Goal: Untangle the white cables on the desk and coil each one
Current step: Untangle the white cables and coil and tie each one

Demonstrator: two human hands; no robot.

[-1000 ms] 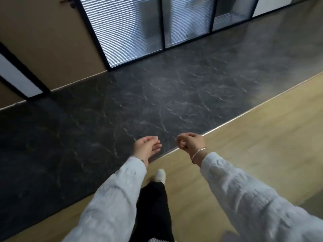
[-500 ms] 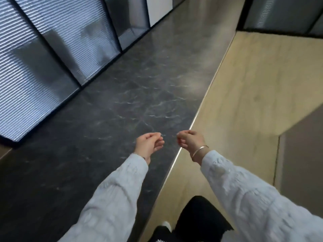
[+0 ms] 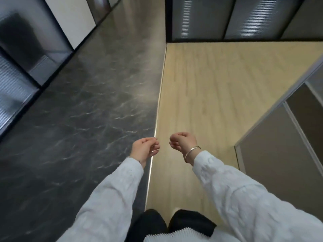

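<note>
No desk or cables in view; left hand [image 3: 144,149] and right hand [image 3: 183,141] loosely curled, empty, over floor [image 3: 87,110]; task unstarted

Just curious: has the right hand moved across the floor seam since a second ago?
Yes. The right hand stays right of the seam, but now hangs farther over the wood floor.

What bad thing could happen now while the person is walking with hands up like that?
No desk or cables show here, only floor, so the job may start late. The feet are by the metal strip where dark floor meets wood floor; a toe might catch there. The left hand and right hand hold nothing.
</note>
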